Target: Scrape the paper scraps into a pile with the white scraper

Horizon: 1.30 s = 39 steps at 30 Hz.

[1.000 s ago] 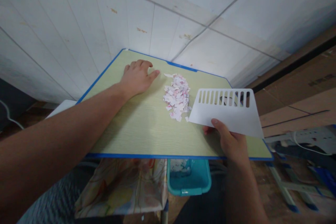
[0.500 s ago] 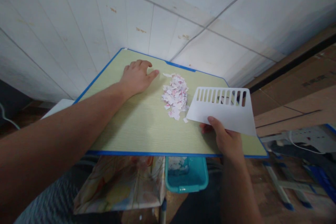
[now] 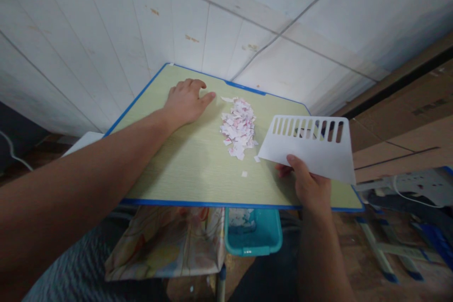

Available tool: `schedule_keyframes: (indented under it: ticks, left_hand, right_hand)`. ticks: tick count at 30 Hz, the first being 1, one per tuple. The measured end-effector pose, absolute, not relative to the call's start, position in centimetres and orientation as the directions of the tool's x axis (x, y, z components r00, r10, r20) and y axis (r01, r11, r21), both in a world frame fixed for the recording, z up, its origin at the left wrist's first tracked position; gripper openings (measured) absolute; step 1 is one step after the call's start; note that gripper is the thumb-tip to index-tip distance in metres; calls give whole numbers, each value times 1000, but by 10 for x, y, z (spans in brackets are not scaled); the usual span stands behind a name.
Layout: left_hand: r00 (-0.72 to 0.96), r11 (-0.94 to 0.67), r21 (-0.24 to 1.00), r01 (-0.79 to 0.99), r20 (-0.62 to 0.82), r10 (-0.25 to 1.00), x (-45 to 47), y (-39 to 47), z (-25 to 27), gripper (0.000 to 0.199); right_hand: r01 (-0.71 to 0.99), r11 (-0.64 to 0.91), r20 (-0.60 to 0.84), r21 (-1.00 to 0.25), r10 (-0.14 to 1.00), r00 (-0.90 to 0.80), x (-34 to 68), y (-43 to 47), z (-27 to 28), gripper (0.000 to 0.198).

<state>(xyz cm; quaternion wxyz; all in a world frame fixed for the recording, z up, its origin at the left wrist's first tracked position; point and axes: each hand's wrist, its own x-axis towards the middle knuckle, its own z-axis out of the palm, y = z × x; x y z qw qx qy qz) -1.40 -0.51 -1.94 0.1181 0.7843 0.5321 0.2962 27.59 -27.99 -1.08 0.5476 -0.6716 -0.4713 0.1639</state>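
Observation:
A heap of torn paper scraps (image 3: 239, 125), white with pink and purple marks, lies on the pale green tabletop (image 3: 198, 170). My right hand (image 3: 311, 184) grips a flat white plastic scraper (image 3: 304, 146) by its lower edge, thumb on top. Slots run along the scraper's far side, and its left corner is close to a loose scrap. Another single paper scrap (image 3: 244, 174) lies nearer the front edge. To the left of the heap my left hand (image 3: 187, 100) rests on the table, fingers spread and holding nothing.
Below the table's front edge hangs a teal plastic bin (image 3: 253, 245) with paper scraps inside. Beside it is a patterned cloth bag (image 3: 170, 245). A white panelled wall (image 3: 184, 19) borders the table's back. Cardboard boxes (image 3: 403, 122) stand on the right.
The scraper and my right hand have shifted slightly right, away from the heap. A single scrap now lies separately in front of the heap. My left hand stays nearly still.

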Motion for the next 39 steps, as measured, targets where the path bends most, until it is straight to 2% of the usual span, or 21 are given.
schedule_keyframes:
  ticks: [7,12,20,24,31,39]
  left_hand:
    - [239,-402,514,757,355,904,-14,-1,-21,58]
    - [248,-410,526,745,352,903,-14,0,-20,57]
    - [248,-392,515,762,327,912,-13,-4,-17,59]
    - [246,-402,522,752,343,906,-14,-3,-19,57]
    - [231,-398,538,743,352,907,-13,-2,-21,56]
    - [228,-384,543,747,332,915,-12,-4,-18,58]
  right_hand:
    - [458,84,290,-885,870,400,273,-298,-5,45]
    - [379,66,190,-923,935,300,289,-319,-15,43]
    - [220,-60,-12,-974,976,216,305,-324,-20,44]
    - [187,-45,-1,-981,973,229,304,-322,-19,37]
    - [244,7,56,-970,979,194,302,-319,-19,45]
    - [304,64,152,-951,949,275,292,-312,-14,45]
